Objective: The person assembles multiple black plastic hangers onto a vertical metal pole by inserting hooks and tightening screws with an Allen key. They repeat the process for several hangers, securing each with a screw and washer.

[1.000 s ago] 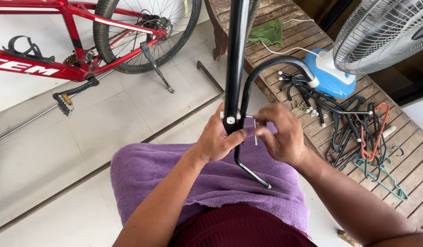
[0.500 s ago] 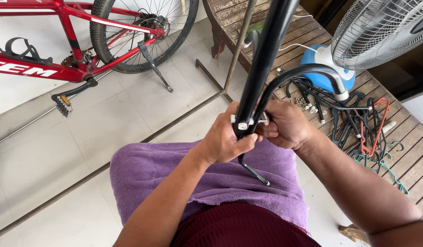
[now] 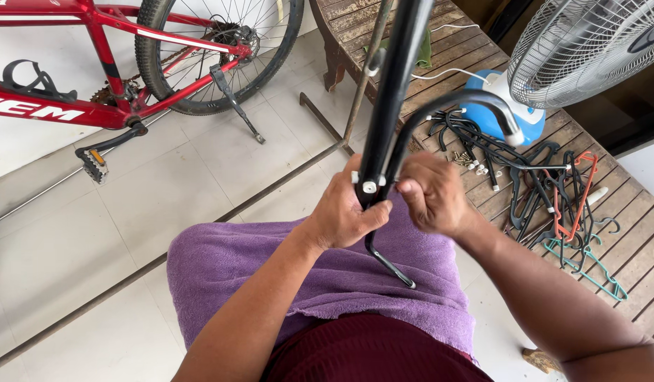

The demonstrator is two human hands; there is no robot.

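A tall black metal pole (image 3: 396, 92) with curved hook arms rises from my lap and leans to the upper right. My left hand (image 3: 345, 212) grips the pole low down, where small white plugs sit on a collar. My right hand (image 3: 433, 194) pinches the same joint from the right side, fingers closed on it. A curved black arm (image 3: 475, 102) with a white tip arcs off to the right. A thin black leg (image 3: 389, 263) of the stand pokes out below my hands, over the purple towel (image 3: 270, 262) on my lap.
A red bicycle (image 3: 129, 71) stands on its kickstand at upper left on the pale tiled floor. To the right is a wooden bench (image 3: 624, 219) with a pile of clothes hangers (image 3: 553, 191), loose screws, a blue-and-white fan base (image 3: 500, 106) and a fan head (image 3: 589, 49).
The pole has tilted from upright to leaning right and has come closer. Both hands have shifted slightly right with it and kept working at the collar.
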